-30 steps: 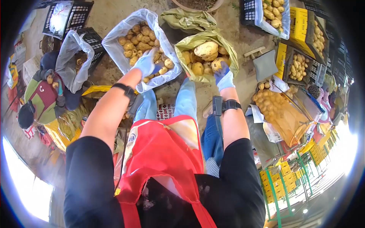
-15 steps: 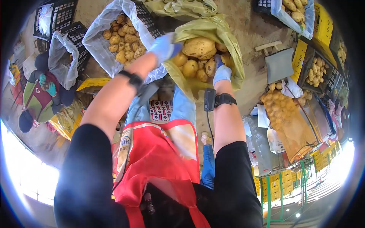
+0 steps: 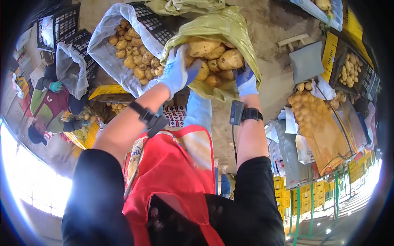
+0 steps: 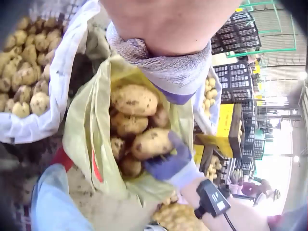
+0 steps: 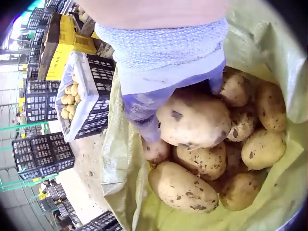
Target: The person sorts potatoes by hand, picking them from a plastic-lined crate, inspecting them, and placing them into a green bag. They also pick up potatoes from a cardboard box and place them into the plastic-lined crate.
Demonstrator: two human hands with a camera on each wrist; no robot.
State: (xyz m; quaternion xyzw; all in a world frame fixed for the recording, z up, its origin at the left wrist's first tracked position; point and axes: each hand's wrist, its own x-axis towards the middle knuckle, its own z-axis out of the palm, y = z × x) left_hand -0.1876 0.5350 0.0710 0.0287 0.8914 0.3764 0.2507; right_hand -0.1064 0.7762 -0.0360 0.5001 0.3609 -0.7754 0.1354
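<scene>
An olive-green woven bag [image 3: 221, 25] stands with its mouth spread, holding several large potatoes [image 5: 183, 186] with dirt specks. My gloved right hand [image 3: 247, 82] is inside its right side. In the left wrist view, that hand's purple-coated fingers [image 4: 165, 162] curl round a large potato [image 4: 152, 143]; the right wrist view shows this potato [image 5: 195, 118] under the palm. My gloved left hand [image 3: 177, 70] lies at the bag's left rim, fingers extended and thumb spread apart, beside the potatoes. Only its cuff and a purple edge show in the left wrist view; the fingertips are hidden there.
A black crate lined with white plastic [image 3: 102, 55], full of smaller potatoes, stands left of the bag. Further left, another person [image 3: 51, 100] sits among crates. At right are a grey stool [image 3: 305, 61], a yellow-sided crate [image 3: 329, 55] and an orange net sack [image 3: 314, 127] of potatoes.
My left hand has moved right from the white-lined crate to the green bag's left rim. The right hand has gone deeper into the bag's right side, and the potatoes inside have shifted.
</scene>
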